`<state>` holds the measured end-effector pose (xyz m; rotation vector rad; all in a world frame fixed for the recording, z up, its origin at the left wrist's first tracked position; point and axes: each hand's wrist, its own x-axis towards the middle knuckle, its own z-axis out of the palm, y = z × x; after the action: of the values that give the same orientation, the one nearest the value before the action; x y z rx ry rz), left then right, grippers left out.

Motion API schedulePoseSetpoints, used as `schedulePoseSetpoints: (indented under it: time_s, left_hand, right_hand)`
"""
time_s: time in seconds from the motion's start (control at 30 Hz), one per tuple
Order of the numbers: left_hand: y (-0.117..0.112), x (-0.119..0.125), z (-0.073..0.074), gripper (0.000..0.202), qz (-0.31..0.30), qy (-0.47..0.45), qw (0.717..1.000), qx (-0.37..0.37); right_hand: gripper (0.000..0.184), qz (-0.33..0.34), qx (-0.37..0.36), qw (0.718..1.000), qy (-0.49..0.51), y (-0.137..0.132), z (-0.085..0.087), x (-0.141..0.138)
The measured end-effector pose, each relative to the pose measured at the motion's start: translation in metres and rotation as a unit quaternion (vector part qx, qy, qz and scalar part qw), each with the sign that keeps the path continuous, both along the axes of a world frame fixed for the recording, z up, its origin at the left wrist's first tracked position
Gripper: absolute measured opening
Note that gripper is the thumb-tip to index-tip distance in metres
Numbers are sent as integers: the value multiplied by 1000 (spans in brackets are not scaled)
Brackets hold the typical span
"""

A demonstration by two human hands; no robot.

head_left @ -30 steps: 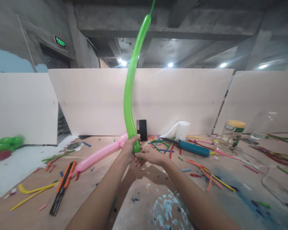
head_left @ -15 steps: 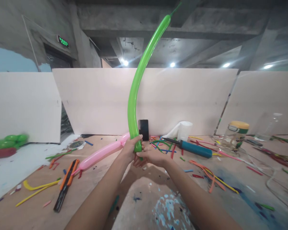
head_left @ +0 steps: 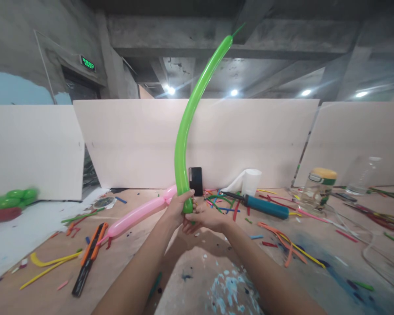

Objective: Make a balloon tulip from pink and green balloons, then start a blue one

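Note:
A long green modelling balloon (head_left: 183, 140) rises upright from my hands, curving right to a thin uninflated tip near the top. My left hand (head_left: 178, 208) is closed around its lower end, thumb across the front. Just to the right, my right hand (head_left: 203, 217) has its fingers pinched at the balloon's bottom end; the exact grip there is partly hidden. Behind my left wrist lies a pink inflated balloon (head_left: 138, 215) on the table, twisted near its far end. A dark phone (head_left: 195, 181) leans upright against the board behind the green balloon.
A teal hand pump (head_left: 267, 207) and a white paper roll (head_left: 251, 181) are at centre right. Farther right stand a yellow-lidded jar (head_left: 318, 188) and a clear bottle (head_left: 364, 177). An orange-black tool (head_left: 90, 258) lies left. Uninflated balloons litter the table (head_left: 134, 258); white boards (head_left: 134, 144) stand behind.
The whole view has shifted slightly, so the scene sits a little lower. Both hands keep their places on the green balloon, whose tip appears lower in the picture.

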<state>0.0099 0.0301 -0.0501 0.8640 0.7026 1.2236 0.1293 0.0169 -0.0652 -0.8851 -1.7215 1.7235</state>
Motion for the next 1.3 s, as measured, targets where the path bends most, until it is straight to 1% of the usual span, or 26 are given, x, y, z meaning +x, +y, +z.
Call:
schedulePoseSetpoints:
  time_s: [0.33, 0.53, 0.73, 1.0, 1.13, 1.3]
  left_hand:
    - [4, -2, -6, 24, -11, -1, 1000, 5]
    - [5, -2, -7, 24, 0, -6, 1000, 19]
    - [3, -1, -5, 24, 9, -8, 1000, 11]
    - [7, -1, -11, 23, 12, -4, 1000, 10]
    - [5, -1, -9, 23, 13, 2, 1000, 1]
    - [0, -1, -4, 24, 7, 9, 1000, -11]
  right_hand:
    - [40, -2, -2, 1000, -8, 1, -2, 0]
    - [38, -3, -5, 1000, -14, 1, -2, -1]
    - [37, -6, -17, 1000, -10, 1, -2, -2]
    - [37, -3, -26, 1000, -10, 3, -4, -3]
    - [36, -2, -26, 1000, -13, 3, -5, -3]
    - [37, -2, -25, 999, -20, 8, -10, -3]
